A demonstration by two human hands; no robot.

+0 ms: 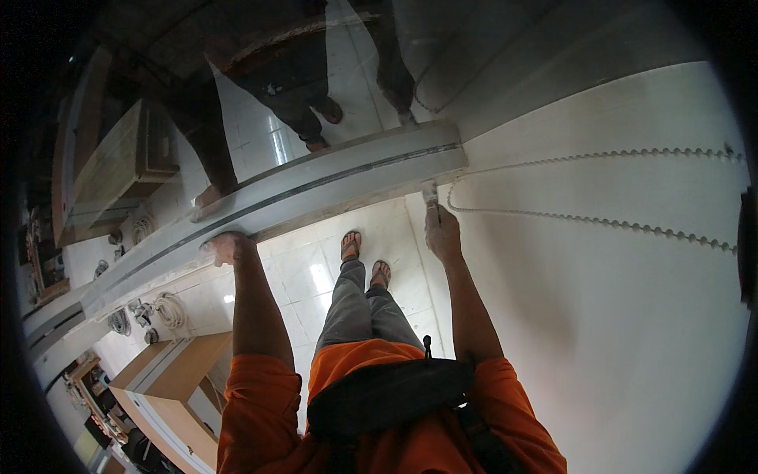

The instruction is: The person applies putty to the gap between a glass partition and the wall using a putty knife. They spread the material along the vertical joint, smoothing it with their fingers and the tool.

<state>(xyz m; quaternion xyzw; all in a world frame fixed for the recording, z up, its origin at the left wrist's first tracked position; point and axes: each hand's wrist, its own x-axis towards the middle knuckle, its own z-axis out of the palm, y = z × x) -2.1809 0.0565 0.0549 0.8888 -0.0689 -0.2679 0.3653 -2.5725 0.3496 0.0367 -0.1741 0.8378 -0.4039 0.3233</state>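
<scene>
A long window sill point(355, 186) with a dark groove along it runs beneath a dark reflective glass pane point(308, 71). My left hand point(228, 247) rests on the front edge of the sill, its fingers whitened with dust; whether it grips anything cannot be told. On the right, my right hand point(443, 234) is closed around the handle of a putty knife point(430, 192), whose blade points up at the sill's underside near its right end. Beside that hand hangs the loop of a beaded blind chain point(533, 214), against the white wall point(622, 284).
Light floor tiles point(302, 266) lie below, with my sandalled feet on them. Coiled cable point(170, 310) is on the floor at the left, near a wooden cabinet point(172, 391). A cluttered shelf point(98, 394) stands at the lower left.
</scene>
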